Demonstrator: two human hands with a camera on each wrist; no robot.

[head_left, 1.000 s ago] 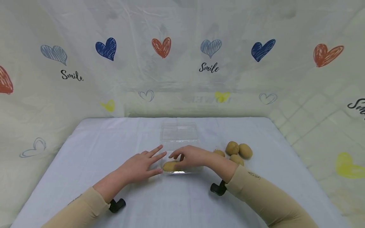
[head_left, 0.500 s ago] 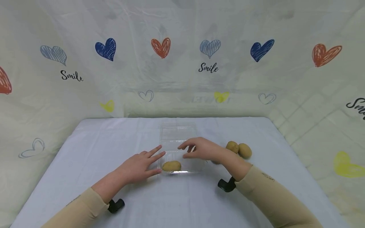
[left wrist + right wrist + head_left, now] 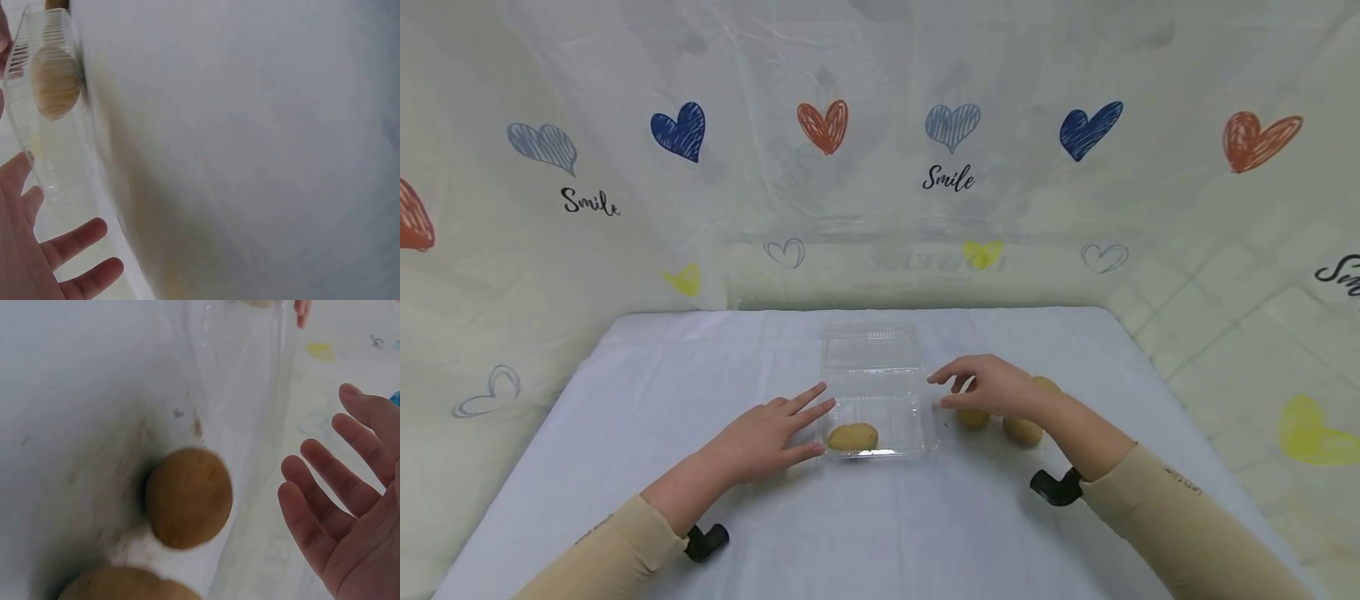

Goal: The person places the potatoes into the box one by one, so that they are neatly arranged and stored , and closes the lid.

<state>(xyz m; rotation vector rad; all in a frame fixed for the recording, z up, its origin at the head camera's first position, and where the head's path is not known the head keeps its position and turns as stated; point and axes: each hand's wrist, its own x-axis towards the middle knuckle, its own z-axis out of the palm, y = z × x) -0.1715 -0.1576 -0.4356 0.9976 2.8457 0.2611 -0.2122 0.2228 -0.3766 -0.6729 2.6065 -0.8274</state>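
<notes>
Five fingers parted and empty, the right hand (image 3: 992, 386) hovers over loose potatoes (image 3: 1022, 432) right of the clear container (image 3: 897, 415); the left hand (image 3: 769, 438), also empty, spreads at its left edge. One potato (image 3: 853, 437) lies inside. Loading seems underway; the next move likely calls for gripping another.

R hand (image 3: 350, 494) w/ fingers apart & slightly bent, palm partly in view. Nearest potato (image 3: 189, 498) is on the white cloth-covered tabletop (image 3: 69, 369), to hand's L, near but not touching the fingertips. More potato (image 3: 115, 586) lower L of hand, cut off by frame; can't tell if 1 or 2 pcs. Brown specks (image 3: 197, 425) on cloth, L of hand. Clear plastic container (image 3: 244, 369) up & L of hand, blurry. L hand (image 3: 302, 311) partly shows above R hand, nr container. Yellow mark (image 3: 320, 351) on pale bkgd sheet (image 3: 350, 356), also above R hand.
</notes>
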